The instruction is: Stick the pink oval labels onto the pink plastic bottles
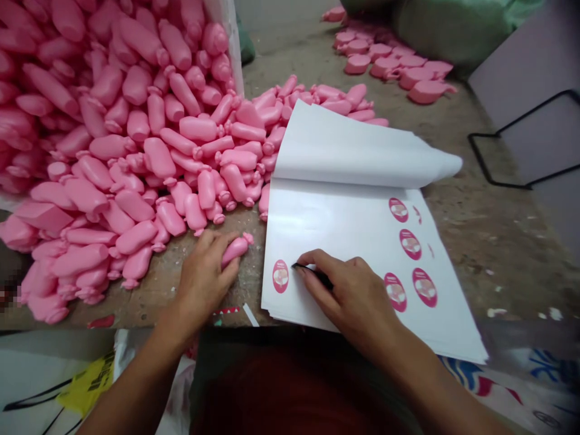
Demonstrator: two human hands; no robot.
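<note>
My left hand [208,275] is wrapped round a small pink bottle [234,251] at the table's front edge. In my right hand [347,290] is a thin black tool [317,275], pinched between thumb and fingers, its tip just right of an oval pink sticker [280,277] on a white sticker sheet [326,223]. Several more oval stickers [410,244] stay on the right part of the sheet. The top sheets [357,148] are folded back over the far side of the stack.
Pink bottles [158,157] spill from a white box [234,54] at the left. More pink pieces [399,63] lie at the back right by a green bag [439,30]. A black wire frame [507,184] stands at the right. A yellow bag [93,383] hangs below the table [502,241].
</note>
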